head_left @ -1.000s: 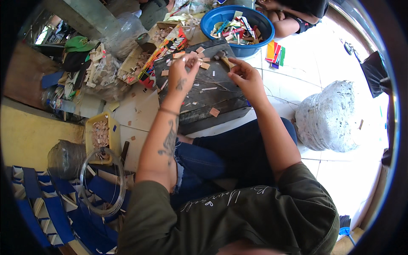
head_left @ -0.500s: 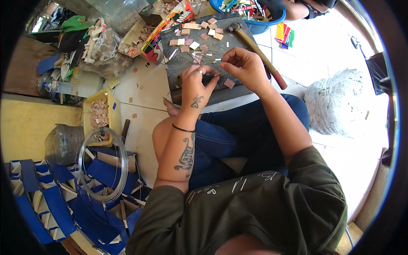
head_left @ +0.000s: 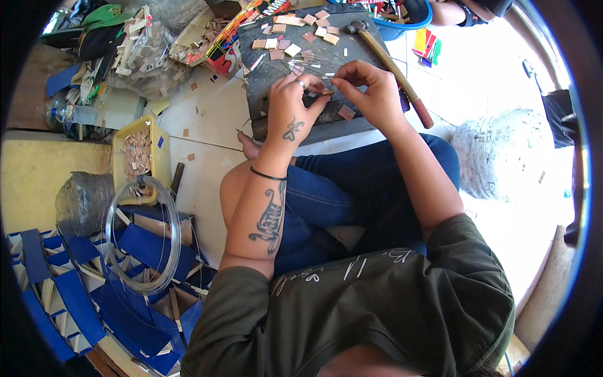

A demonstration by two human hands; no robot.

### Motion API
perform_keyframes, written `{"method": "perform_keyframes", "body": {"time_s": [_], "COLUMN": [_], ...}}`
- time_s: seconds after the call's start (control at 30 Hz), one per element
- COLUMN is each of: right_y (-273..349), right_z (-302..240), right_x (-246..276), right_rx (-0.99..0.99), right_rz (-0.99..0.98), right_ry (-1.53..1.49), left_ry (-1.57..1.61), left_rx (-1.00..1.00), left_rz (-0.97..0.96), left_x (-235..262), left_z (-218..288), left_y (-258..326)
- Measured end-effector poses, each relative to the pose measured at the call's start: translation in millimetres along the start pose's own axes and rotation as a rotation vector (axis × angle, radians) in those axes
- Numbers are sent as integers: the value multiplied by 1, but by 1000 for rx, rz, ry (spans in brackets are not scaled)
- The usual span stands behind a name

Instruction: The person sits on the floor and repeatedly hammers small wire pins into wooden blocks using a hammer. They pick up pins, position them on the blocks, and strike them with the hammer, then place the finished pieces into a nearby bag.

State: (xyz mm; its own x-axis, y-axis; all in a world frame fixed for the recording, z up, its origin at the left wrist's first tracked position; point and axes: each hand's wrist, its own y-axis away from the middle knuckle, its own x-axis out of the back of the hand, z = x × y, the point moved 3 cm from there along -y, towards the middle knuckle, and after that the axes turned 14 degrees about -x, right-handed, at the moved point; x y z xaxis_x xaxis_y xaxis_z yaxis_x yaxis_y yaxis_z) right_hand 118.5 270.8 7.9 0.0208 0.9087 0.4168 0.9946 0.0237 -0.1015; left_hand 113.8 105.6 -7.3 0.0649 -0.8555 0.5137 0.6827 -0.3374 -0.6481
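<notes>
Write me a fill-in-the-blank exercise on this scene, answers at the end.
1. The long-handled tool on the dark block, beside the right hand, is a ____.
2. On one finger, the left hand wears a ____.
3. The tub of small wooden pieces is coloured ____.
4. Panels showing through the wire coil are coloured ____.

Missing words: hammer; ring; yellow; blue.

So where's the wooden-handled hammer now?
In the head view, the hammer lies along the right edge of the dark flat-topped block, beside the bare right hand.
</notes>
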Motion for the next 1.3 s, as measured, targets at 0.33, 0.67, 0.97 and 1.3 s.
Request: {"method": "perform_keyframes", "body": {"time_s": [0.33,0.67,0.97,1.3], "right_y": [-1,-2,-6,-8], "right_z": [1,-1,-11,-8], "right_x": [-3,-4,-2,13], "right_rx": [86,82,114,279], "right_rz": [25,24,1,199], "right_ry": [59,35,128,452], "left_ry": [45,30,58,99], "left_rx": [44,47,39,80], "left_rz": [11,14,24,63], "left_x": [1,2,2,-5], "left_z": [-1,0,4,0], "left_y": [-2,-2,-5,-7]}}
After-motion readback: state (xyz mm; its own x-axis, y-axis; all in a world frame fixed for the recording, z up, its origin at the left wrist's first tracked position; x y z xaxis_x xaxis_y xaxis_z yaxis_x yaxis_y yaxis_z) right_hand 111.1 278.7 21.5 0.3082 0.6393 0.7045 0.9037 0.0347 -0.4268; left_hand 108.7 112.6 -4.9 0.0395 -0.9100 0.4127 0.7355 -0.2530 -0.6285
